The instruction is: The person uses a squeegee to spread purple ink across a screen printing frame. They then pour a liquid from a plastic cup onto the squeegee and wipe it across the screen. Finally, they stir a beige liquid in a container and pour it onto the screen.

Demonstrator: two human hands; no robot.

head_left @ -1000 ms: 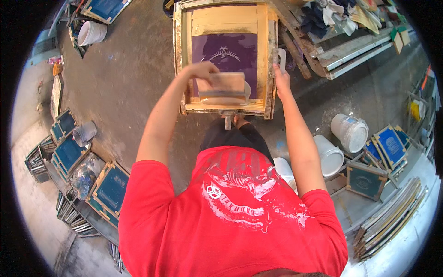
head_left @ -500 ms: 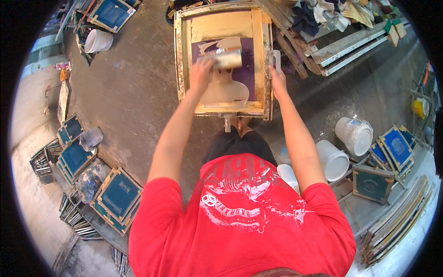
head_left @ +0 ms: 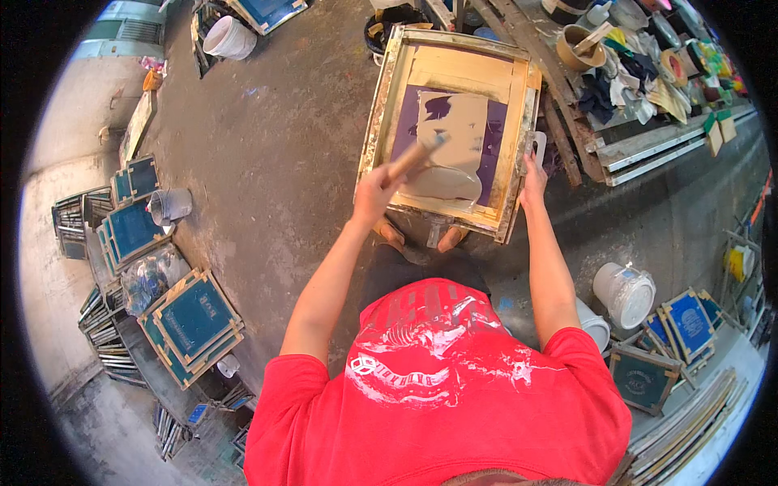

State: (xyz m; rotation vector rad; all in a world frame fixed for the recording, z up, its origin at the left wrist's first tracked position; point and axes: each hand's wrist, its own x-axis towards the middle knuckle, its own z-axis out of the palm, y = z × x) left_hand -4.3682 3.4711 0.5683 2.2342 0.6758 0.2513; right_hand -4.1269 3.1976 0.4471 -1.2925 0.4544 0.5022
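Observation:
A silk-screen frame [head_left: 374, 121] with a wooden, paint-crusted border is in front of me, slightly turned. Thick beige ink [head_left: 463, 134] lies over its dark purple mesh, pooled toward the near end. My left hand [head_left: 374, 196] is closed around the end of a squeegee [head_left: 416, 159], blurred by motion, held tilted over the ink. Whether its blade touches the mesh I cannot tell. At the frame's right edge, my right hand [head_left: 532, 185] is closed on the side, next to a pale handle [head_left: 540, 149]. A clamp [head_left: 438, 230] sits at the near edge.
Stacked screens [head_left: 194, 316] and a grey bucket [head_left: 169, 206] stand at left. A white bucket [head_left: 229, 38] is far left. At far right, a bench holds rags [head_left: 636, 81] and a brown pot [head_left: 580, 47]. A lidded white bucket [head_left: 624, 295] and more screens [head_left: 646, 377] are at right.
The view has shifted, so the frame now appears farther right and turned. My left hand has drawn the squeegee nearer and tilted it, and the beige ink covers a different patch. My right hand keeps its hold.

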